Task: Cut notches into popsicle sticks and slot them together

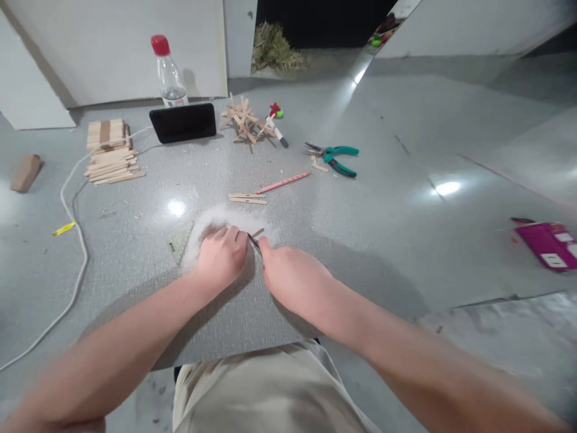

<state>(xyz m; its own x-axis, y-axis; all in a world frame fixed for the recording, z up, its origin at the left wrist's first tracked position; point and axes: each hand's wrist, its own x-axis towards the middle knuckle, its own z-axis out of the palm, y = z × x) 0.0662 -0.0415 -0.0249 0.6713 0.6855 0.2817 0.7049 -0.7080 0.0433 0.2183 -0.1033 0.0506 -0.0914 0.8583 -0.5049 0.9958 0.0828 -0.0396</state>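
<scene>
My left hand [223,255] is closed low over the table, its fingers wrapped round a wooden craft stick whose free end [258,232] sticks out to the right. My right hand [293,273] grips a dark, thin-bladed tool [253,242] that looks like a craft knife; most of it is hidden in the fist. The blade meets the stick right beside my left fingers. Beneath and behind my left hand is a whitish patch [202,225]. A clear set square [179,242] lies to its left. Just beyond the hands are loose craft sticks [247,201] and a pink pencil [283,182].
Stacked craft sticks [110,165], a phone [183,123] and a red-capped bottle [170,75] stand at the back left, with a white cable [83,240] running forward. A stick structure [246,120] and teal-handled pliers [333,157] lie behind. A wooden block [26,173] sits far left.
</scene>
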